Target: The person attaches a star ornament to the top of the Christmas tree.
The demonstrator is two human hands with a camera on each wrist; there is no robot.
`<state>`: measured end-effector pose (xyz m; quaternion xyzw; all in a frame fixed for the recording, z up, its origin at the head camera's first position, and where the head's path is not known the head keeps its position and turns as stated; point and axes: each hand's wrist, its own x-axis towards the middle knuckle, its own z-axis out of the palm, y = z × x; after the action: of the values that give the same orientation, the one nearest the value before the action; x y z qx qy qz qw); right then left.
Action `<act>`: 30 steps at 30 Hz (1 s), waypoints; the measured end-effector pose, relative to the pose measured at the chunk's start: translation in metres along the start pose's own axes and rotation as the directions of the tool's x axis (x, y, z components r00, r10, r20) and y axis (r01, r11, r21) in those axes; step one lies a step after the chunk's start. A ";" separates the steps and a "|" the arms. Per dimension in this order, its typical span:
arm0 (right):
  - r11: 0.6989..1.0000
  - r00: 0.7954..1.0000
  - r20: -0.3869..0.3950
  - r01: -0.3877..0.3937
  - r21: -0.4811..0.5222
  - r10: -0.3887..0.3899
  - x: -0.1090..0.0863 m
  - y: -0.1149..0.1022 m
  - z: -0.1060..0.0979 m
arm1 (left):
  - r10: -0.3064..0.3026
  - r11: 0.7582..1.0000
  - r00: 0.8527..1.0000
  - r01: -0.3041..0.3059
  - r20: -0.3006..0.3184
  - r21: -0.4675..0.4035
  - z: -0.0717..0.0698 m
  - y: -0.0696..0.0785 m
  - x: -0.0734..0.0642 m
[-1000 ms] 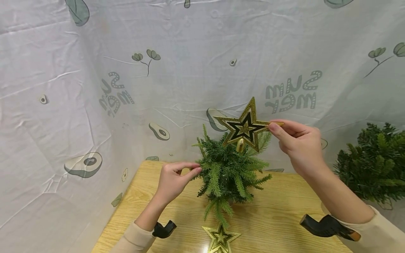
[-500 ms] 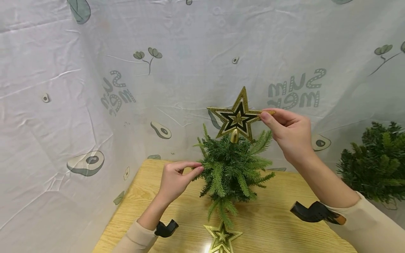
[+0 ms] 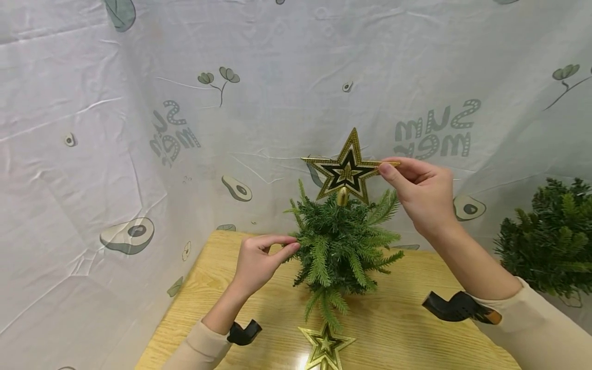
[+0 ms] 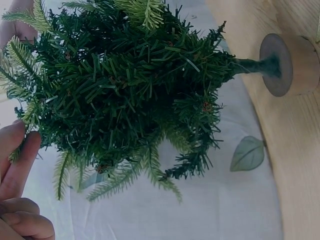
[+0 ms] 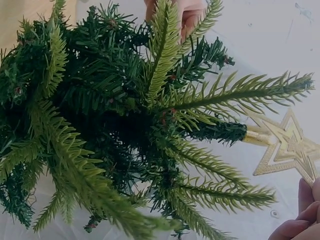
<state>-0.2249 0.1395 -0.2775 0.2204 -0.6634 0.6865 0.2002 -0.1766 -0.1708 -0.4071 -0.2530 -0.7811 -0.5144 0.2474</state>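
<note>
A small artificial Christmas tree (image 3: 337, 246) stands upright on the table, its round wooden base (image 4: 295, 65) showing in the left wrist view. My right hand (image 3: 423, 192) pinches one point of a gold star tree topper (image 3: 347, 172) between thumb and fingers, above the tree. In the right wrist view the topper's gold tube (image 5: 256, 134) meets the tip of the tree's top stem (image 5: 215, 131); how far it reaches over the stem I cannot tell. At the tree's left side, my left hand (image 3: 259, 262) pinches the end of a branch (image 4: 17, 150).
Another gold star (image 3: 325, 345) lies on the wooden table (image 3: 407, 318) in front of the tree. A second green tree (image 3: 550, 241) stands at the right. Behind hangs a pale printed cloth (image 3: 277, 103), close to the table's back edge.
My right hand has brought the star topper leftward and up over the tree's top, then held it almost still. My left hand keeps its pinch at the branch.
</note>
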 end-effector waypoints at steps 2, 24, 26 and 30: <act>0.998 1.000 0.011 0.003 -0.058 -0.002 -0.001 0.001 -0.001 | 0.001 1.000 1.000 -0.001 0.001 0.001 0.000 0.000 0.000; 0.956 0.993 0.084 0.102 -0.274 -0.082 -0.007 0.016 -0.004 | 0.008 1.000 1.000 -0.008 -0.005 -0.014 0.001 0.002 -0.001; 0.955 0.992 0.092 0.108 -0.275 -0.086 -0.008 0.017 -0.004 | 0.007 1.000 1.000 -0.007 -0.004 -0.015 0.002 0.002 -0.001; 0.950 0.990 0.094 0.124 -0.288 -0.101 -0.008 0.017 -0.004 | 0.012 1.000 1.000 -0.013 -0.007 -0.016 0.004 0.001 -0.001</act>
<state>-0.2282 0.1424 -0.2962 0.2523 -0.7515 0.5589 0.2434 -0.1758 -0.1672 -0.4084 -0.2580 -0.7746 -0.5198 0.2514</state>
